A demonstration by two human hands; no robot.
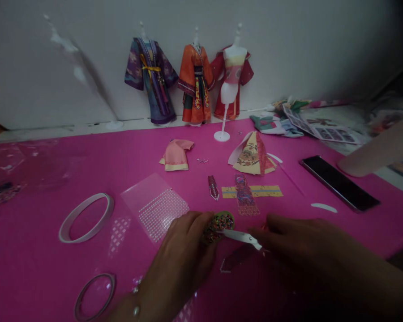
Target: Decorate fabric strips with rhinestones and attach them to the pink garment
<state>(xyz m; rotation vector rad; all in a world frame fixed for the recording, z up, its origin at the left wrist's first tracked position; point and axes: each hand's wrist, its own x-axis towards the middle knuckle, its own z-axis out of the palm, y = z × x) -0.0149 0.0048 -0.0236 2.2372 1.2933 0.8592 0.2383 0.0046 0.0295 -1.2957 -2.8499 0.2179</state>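
Note:
My left hand [184, 250] rests on the pink table cover [36, 268], fingers curled against a small round dish of coloured beads [220, 225]. My right hand [298, 246] is closed on white tweezers [242, 236] whose tip points into the dish. A narrow dark-red paper strip [237, 258] lies just below the tweezers. Behind the dish lie a patterned paper sash crossed over a yellow band [250, 193] and a small red pointed piece [213, 187].
Three doll mannequins in paper robes, purple [151, 76], orange [196, 82] and red [233, 78], stand at the wall. A pink paper top [176, 154], a folded skirt [253, 154], a gem sticker sheet [156, 205], tape rings [85, 218] and a phone [339, 182] lie around.

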